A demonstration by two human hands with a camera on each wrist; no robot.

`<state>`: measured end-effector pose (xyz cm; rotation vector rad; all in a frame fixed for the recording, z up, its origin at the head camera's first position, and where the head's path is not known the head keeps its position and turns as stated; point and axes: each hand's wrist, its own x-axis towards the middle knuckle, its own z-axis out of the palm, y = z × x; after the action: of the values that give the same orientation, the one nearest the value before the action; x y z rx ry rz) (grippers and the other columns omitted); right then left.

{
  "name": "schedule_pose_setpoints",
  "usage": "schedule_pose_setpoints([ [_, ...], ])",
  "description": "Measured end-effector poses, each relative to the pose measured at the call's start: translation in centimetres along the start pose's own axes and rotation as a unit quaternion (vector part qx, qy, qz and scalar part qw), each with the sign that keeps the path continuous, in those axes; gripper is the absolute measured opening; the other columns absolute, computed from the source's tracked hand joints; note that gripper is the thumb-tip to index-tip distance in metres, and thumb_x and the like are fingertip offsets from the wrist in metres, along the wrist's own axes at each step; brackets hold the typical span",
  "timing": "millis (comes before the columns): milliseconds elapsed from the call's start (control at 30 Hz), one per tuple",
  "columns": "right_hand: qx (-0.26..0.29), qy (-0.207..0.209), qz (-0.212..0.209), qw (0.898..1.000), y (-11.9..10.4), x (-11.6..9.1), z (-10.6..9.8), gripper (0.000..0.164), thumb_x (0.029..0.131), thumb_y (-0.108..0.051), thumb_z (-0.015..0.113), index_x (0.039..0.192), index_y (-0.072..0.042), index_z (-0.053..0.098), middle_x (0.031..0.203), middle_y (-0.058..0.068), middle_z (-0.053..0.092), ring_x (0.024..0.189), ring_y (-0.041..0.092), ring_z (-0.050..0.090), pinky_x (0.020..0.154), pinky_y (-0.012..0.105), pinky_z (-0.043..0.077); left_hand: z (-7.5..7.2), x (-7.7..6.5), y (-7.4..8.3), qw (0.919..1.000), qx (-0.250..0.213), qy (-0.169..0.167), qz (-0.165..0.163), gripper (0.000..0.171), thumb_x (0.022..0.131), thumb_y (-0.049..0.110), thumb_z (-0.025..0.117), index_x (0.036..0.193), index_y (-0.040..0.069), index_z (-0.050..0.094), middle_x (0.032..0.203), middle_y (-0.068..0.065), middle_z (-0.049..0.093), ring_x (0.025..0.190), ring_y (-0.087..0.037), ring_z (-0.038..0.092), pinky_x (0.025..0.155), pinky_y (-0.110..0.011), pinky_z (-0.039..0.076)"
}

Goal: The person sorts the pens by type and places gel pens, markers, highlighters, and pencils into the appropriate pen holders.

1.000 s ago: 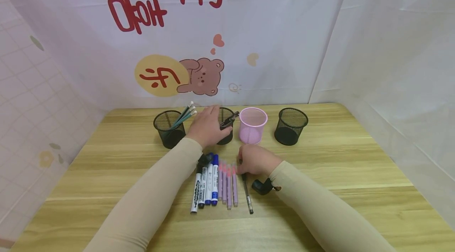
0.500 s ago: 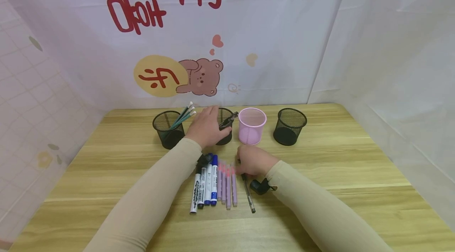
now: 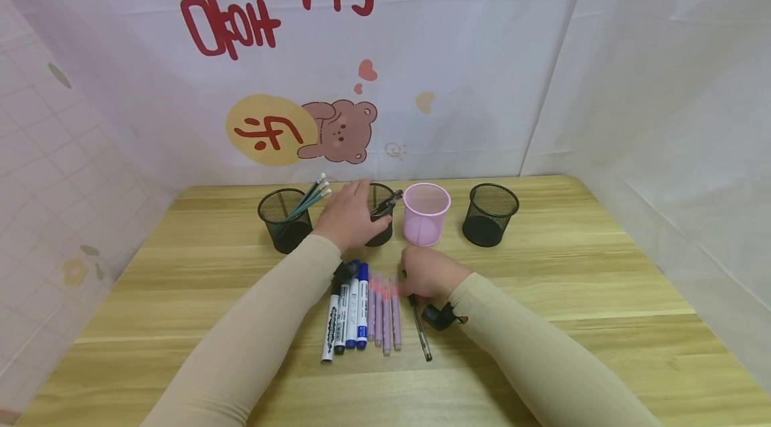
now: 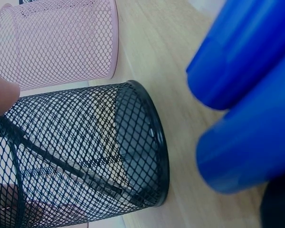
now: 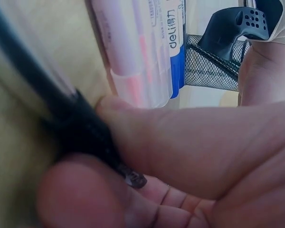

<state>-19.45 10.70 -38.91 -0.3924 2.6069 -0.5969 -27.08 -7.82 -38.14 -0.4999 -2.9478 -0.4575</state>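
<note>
My left hand [image 3: 348,216] holds the rim of a black mesh pen cup [image 3: 380,234] from its left side, the thumb in front. At least one black pen [image 3: 387,203] leans inside that cup, its end above the rim. In the left wrist view, the thumb tip [image 4: 4,94] is right at the rim of the cup. Lower down, my right hand [image 3: 435,271] pinches a black-and-clear pen [image 3: 421,330] between thumb and finger, low over the table. The right wrist view shows the pen's black end [image 5: 88,128] between those fingertips.
Left of the held pen lie several lilac highlighters [image 3: 387,326] and white markers [image 3: 353,320] with blue or black caps. A black mesh cup [image 3: 289,233] with pencils [image 3: 314,198] stands back left. A pink mesh cup [image 3: 424,229] and another black mesh cup [image 3: 484,229] stand back right.
The pen in my right hand has turned slightly, its near end moving a little to the right. My left hand stays on the cup.
</note>
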Motion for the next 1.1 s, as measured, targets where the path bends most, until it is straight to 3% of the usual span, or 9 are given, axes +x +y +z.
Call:
schedule_pose_setpoints([
  [700,0.002,-0.005,-0.010,1.000,0.05,0.10,0.03,0.021,0.084,-0.006,0.078,0.077,-0.008,0.057,0.063,0.003,0.059,0.044,0.013,0.055,0.040,0.024,0.044,0.00,0.03,-0.05,1.0000,0.002,-0.006,-0.002,0.095,0.095,0.065,0.063,0.163,0.006,0.033,0.167,-0.015,0.040,0.156,-0.033,0.037,0.128,-0.053,0.032],
  [933,0.004,-0.008,-0.008,1.000,-0.07,-0.09,-0.18,0.019,0.085,-0.007,0.078,0.082,-0.008,0.059,0.064,0.004,0.060,0.046,0.014,0.055,0.043,0.025,0.045,0.10,0.10,-0.14,1.0000,0.002,-0.007,-0.004,0.096,0.094,0.065,0.063,0.164,0.006,0.032,0.168,-0.015,0.038,0.157,-0.033,0.035,0.128,-0.054,0.031],
  [1100,0.015,-0.004,-0.001,1.000,0.23,-0.20,-0.25,0.020,0.084,-0.008,0.080,0.095,-0.006,0.063,0.069,0.004,0.064,0.049,0.015,0.059,0.047,0.027,0.050,0.06,0.15,-0.09,1.0000,-0.003,-0.006,-0.005,0.096,0.094,0.063,0.064,0.164,0.006,0.031,0.168,-0.015,0.038,0.157,-0.033,0.035,0.128,-0.054,0.031],
])
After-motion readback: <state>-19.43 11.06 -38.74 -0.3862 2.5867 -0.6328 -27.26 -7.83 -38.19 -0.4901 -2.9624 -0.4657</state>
